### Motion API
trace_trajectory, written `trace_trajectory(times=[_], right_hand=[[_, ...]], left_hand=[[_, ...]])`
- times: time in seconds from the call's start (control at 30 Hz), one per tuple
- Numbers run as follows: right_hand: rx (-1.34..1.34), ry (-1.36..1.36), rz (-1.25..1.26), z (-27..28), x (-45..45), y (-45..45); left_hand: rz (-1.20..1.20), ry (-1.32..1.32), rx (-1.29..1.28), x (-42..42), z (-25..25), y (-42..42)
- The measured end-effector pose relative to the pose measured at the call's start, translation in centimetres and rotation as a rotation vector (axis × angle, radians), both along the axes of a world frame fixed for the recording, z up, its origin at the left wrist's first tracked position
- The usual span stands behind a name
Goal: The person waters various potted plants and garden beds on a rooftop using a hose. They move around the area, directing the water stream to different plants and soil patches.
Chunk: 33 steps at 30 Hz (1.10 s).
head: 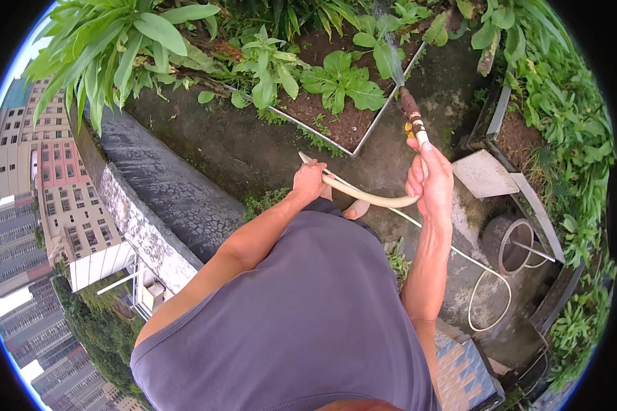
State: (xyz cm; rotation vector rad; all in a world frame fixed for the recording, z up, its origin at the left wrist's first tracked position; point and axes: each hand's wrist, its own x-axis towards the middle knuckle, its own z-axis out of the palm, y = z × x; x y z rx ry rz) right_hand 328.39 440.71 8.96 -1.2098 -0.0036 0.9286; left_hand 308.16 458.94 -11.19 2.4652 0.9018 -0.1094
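My right hand [431, 177] is closed around a pale hose [375, 198] just behind its brown, wrapped nozzle end [410, 108]. Water [392, 59] sprays from the tip toward the top of the view, over leafy plants. My left hand [310, 180] grips another stretch of the same hose, which sags in a curve between both hands. A leafy green plant [343, 85] grows in the soil bed below and left of the spray. A thinner pale hose length [478, 264] runs behind my right forearm and loops on the ground.
Metal edging [353, 154] bounds the soil bed. At the right lie a flat pale slab [485, 173], a round dark pot [514, 246] and a raised bed edge [537, 216] with greenery. A low wall [149, 226] curves along the left, buildings beyond it. A patterned surface [465, 375] is at lower right.
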Motion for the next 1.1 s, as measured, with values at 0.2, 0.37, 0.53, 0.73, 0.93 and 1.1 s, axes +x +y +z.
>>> trace_trajectory(times=[0.2, 0.37, 0.53, 0.73, 0.93, 1.1], right_hand=[[0.099, -0.027, 0.091, 1.2, -2.0, 5.8], [0.192, -0.072, 0.062, 2.8, -0.6, 8.2], [0.158, 0.006, 0.081, 3.7, -0.5, 8.7], [0.002, -0.010, -0.193, 1.6, 0.1, -0.3], [0.013, 0.013, -0.570, 0.7, 0.6, -11.3], [0.006, -0.031, -0.566, 0.8, 3.3, -18.3]], left_hand=[[0.362, 0.289, -0.086, -1.2, 1.1, 1.5], [0.287, 0.149, -0.142, -1.5, 0.2, 3.1], [0.164, 0.143, -0.104, -1.6, -3.6, 5.6], [-0.236, 0.007, -0.172, 1.7, -7.0, 2.9], [-0.571, 0.107, -0.172, 8.0, -5.7, -2.9], [-0.559, 0.098, -0.197, 12.3, -5.5, -9.2]])
